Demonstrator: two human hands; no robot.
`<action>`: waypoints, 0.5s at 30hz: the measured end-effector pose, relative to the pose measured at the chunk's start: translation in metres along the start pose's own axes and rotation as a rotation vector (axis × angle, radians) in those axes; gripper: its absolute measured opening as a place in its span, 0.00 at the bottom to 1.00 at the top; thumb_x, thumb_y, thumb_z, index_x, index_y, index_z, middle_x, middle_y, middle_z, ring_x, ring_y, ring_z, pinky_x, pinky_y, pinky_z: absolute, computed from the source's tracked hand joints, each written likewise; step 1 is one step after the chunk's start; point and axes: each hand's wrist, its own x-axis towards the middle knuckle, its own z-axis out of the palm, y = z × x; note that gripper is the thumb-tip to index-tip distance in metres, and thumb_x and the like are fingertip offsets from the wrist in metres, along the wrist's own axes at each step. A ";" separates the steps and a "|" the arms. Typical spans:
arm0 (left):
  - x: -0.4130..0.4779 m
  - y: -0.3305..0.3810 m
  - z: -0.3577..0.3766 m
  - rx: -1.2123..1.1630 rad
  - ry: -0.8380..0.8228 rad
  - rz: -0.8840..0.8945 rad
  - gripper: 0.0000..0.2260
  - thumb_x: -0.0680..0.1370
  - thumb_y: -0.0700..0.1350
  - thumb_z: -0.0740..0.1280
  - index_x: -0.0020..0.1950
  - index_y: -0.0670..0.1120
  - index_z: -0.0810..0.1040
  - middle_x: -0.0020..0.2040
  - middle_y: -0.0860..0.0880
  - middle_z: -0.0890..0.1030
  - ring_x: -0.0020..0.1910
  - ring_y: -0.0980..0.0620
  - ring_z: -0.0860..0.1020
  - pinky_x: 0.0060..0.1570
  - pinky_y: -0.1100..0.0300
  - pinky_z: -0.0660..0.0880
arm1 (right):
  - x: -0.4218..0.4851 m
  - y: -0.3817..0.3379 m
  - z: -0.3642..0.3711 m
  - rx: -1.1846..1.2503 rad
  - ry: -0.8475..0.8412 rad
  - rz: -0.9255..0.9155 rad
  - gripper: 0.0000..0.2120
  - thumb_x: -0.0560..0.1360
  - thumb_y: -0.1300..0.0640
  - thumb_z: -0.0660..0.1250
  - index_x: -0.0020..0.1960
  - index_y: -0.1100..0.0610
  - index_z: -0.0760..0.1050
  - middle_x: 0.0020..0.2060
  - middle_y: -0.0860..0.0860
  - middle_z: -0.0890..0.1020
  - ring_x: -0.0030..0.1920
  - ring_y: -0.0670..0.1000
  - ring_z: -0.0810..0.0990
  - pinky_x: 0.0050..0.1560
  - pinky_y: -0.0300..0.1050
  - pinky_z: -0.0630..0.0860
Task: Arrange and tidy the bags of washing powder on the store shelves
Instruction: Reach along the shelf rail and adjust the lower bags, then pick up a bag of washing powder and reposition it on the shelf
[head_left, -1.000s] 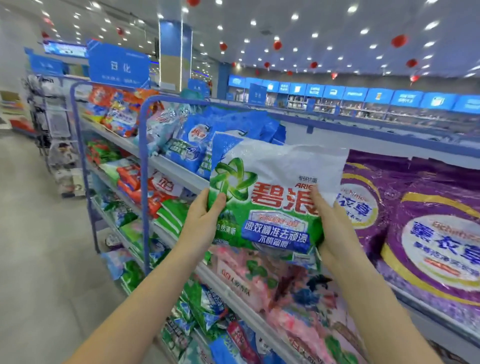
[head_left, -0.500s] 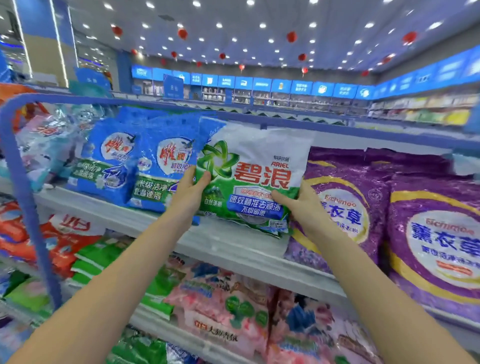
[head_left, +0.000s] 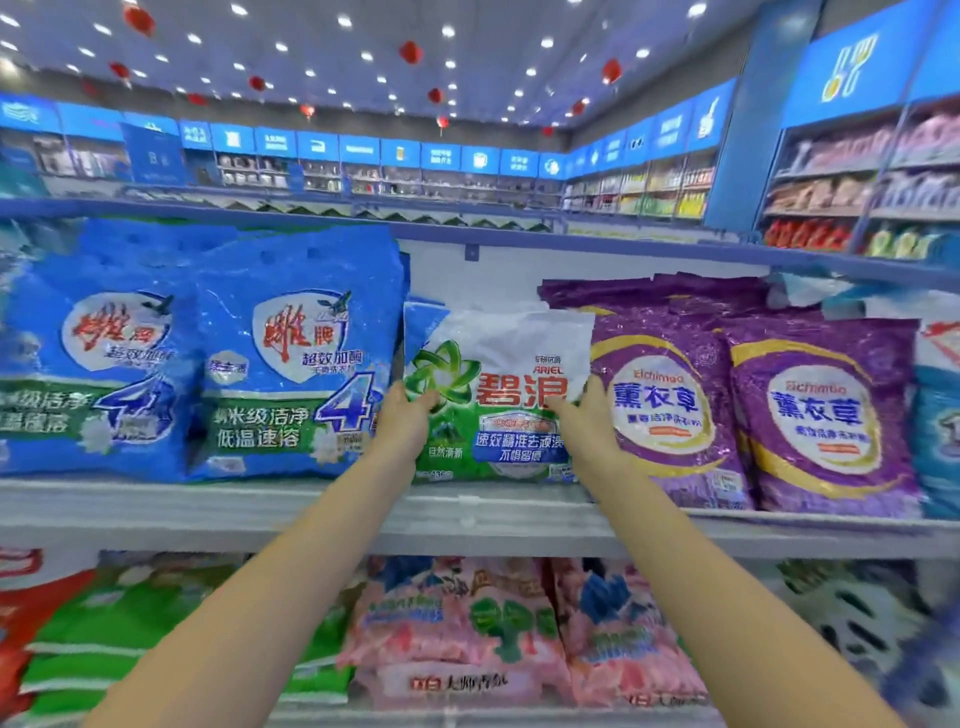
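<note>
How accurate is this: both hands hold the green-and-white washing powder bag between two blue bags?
The head view shows the left hand and right hand holding the green-and-white plastic bag between a blue plastic bag and a purple plastic bag, not two blue ones.

A blue pillar (head_left: 753, 119) rises at the back right of the store. Left of it, a row of blue sign panels (head_left: 358, 149) runs along the far wall above wall racks (head_left: 639, 192) of blurred goods. Right of it, a blue panel with a yellow cutlery icon (head_left: 847, 67) tops racks of pink and red packs (head_left: 826, 192). Red lanterns (head_left: 410, 52) and ceiling spotlights (head_left: 546, 42) hang left of the pillar.
</note>
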 end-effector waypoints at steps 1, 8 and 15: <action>-0.002 0.000 0.002 0.006 0.010 0.008 0.23 0.80 0.45 0.62 0.74 0.43 0.62 0.71 0.46 0.68 0.70 0.44 0.66 0.69 0.49 0.63 | -0.001 0.000 0.000 -0.002 0.013 -0.001 0.16 0.77 0.68 0.62 0.63 0.61 0.64 0.54 0.53 0.76 0.54 0.51 0.76 0.41 0.36 0.75; -0.025 0.011 -0.010 0.268 -0.130 0.177 0.30 0.81 0.51 0.60 0.78 0.49 0.48 0.77 0.50 0.56 0.75 0.47 0.58 0.71 0.49 0.58 | -0.027 -0.020 -0.025 -0.071 0.015 -0.199 0.32 0.78 0.63 0.62 0.76 0.52 0.50 0.72 0.53 0.64 0.71 0.50 0.64 0.69 0.48 0.64; -0.083 0.015 -0.039 0.295 -0.129 0.481 0.34 0.78 0.49 0.64 0.77 0.58 0.46 0.77 0.57 0.54 0.75 0.57 0.55 0.74 0.54 0.54 | -0.097 -0.043 -0.099 -0.036 0.139 -0.413 0.16 0.78 0.65 0.62 0.61 0.49 0.70 0.60 0.46 0.77 0.62 0.41 0.74 0.61 0.36 0.72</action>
